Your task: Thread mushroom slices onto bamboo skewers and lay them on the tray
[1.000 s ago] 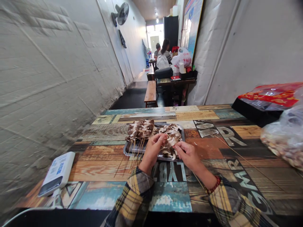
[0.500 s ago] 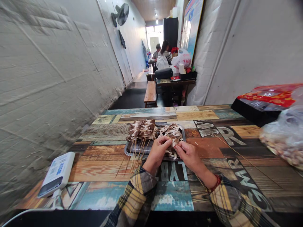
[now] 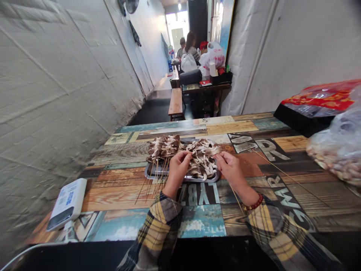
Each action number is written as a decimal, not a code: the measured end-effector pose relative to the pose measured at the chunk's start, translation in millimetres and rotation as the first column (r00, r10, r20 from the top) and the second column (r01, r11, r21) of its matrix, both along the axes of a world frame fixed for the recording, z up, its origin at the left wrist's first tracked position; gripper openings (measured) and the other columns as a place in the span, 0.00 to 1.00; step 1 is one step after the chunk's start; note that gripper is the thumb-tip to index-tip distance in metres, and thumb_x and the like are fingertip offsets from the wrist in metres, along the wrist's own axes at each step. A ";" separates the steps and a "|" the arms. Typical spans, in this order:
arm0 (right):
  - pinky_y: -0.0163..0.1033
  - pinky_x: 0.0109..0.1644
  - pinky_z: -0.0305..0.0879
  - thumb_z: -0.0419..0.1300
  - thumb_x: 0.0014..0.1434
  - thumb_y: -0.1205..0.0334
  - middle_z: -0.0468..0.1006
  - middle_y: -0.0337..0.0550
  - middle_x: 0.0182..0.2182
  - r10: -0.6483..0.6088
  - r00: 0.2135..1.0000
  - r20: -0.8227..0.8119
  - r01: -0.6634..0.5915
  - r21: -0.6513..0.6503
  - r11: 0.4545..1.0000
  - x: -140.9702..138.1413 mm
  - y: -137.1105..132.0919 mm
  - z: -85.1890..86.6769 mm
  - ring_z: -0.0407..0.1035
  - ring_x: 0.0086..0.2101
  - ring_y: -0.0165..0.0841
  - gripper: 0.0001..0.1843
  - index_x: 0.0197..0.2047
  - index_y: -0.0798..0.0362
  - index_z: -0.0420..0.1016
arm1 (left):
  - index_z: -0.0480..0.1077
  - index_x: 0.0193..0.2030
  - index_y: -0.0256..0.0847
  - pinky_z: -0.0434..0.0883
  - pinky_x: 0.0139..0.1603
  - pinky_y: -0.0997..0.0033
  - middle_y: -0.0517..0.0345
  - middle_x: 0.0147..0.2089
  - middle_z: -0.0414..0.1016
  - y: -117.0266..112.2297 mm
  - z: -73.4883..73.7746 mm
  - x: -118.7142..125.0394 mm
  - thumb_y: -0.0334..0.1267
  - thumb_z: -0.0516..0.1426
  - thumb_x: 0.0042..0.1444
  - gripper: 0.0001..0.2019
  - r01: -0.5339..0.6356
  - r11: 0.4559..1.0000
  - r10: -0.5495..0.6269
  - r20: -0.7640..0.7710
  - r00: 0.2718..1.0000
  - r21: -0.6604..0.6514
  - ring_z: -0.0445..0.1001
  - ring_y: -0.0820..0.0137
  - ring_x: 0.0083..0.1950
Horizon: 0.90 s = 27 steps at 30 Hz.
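Observation:
A metal tray (image 3: 153,174) on the patterned table holds mushroom skewers (image 3: 164,147) on its left side and loose mushroom pieces (image 3: 203,162) on its right. My left hand (image 3: 177,168) is closed in a pinch over the tray's middle, fingertips touching mushroom. My right hand (image 3: 231,167) is closed on a thin bamboo skewer (image 3: 235,197) that runs back under my wrist, its tip among the mushrooms at the tray's right edge. Both sleeves are yellow plaid; a red bead bracelet sits on my right wrist.
A white power bank (image 3: 67,203) lies at the table's near left. A loose skewer (image 3: 284,174) lies to the right. A plastic bag of mushrooms (image 3: 335,154) and a black tray under red wrap (image 3: 313,109) sit far right. A wall runs along the left. People sit at a far table (image 3: 188,49).
My hands have spread apart along the tray; the right one moved to its right edge. The camera tilted down, so everything sits higher in view.

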State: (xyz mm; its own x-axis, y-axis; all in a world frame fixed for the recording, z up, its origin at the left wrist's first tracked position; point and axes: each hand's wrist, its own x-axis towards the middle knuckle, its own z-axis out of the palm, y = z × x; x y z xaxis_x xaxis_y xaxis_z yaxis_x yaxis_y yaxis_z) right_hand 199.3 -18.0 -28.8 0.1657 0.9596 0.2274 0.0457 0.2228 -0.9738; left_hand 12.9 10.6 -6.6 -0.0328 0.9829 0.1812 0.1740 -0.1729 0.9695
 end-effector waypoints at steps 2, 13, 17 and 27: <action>0.32 0.21 0.50 0.55 0.59 0.48 0.60 0.30 0.14 0.001 0.999 -0.038 -0.002 -0.005 1.000 0.6 0.9 -0.1 0.53 0.17 0.25 0.18 0.32 0.55 0.72 | 0.76 0.32 0.39 0.65 0.36 0.72 0.56 0.32 0.75 0.8 -2.1 -5.6 0.37 0.59 0.51 0.06 0.005 0.995 0.015 -0.200 0.980 0.097 0.71 0.70 0.33; 0.32 0.21 0.50 0.56 0.59 0.47 0.61 0.31 0.14 0.032 0.999 -0.029 -0.033 -0.024 0.999 -0.6 -1.1 -5.4 0.54 0.17 0.26 0.19 0.32 0.56 0.74 | 0.73 0.34 0.40 0.65 0.44 0.65 0.51 0.37 0.70 -20.5 -4.8 -16.6 0.31 0.56 0.54 0.04 0.231 0.952 0.049 -0.841 0.539 0.203 0.68 0.64 0.42; 0.31 0.21 0.49 0.56 0.59 0.47 0.61 0.30 0.13 0.056 0.998 -0.027 -0.057 -0.038 0.998 -2.6 -1.7 -4.6 0.54 0.16 0.25 0.19 0.33 0.56 0.74 | 0.73 0.31 0.39 0.65 0.43 0.64 0.50 0.38 0.70 -20.4 -1.7 -14.7 0.31 0.55 0.55 0.06 0.270 0.939 0.046 -0.852 0.521 0.215 0.67 0.63 0.42; 0.31 0.21 0.50 0.55 0.59 0.45 0.61 0.30 0.14 0.109 0.994 0.025 -0.108 -0.042 0.993 -7.5 -5.7 -8.6 0.54 0.16 0.25 0.20 0.30 0.54 0.71 | 0.72 0.31 0.38 0.65 0.36 0.70 0.56 0.31 0.74 -13.3 -4.0 -18.2 0.34 0.54 0.53 0.06 0.010 0.997 0.015 -0.321 0.947 0.076 0.70 0.68 0.34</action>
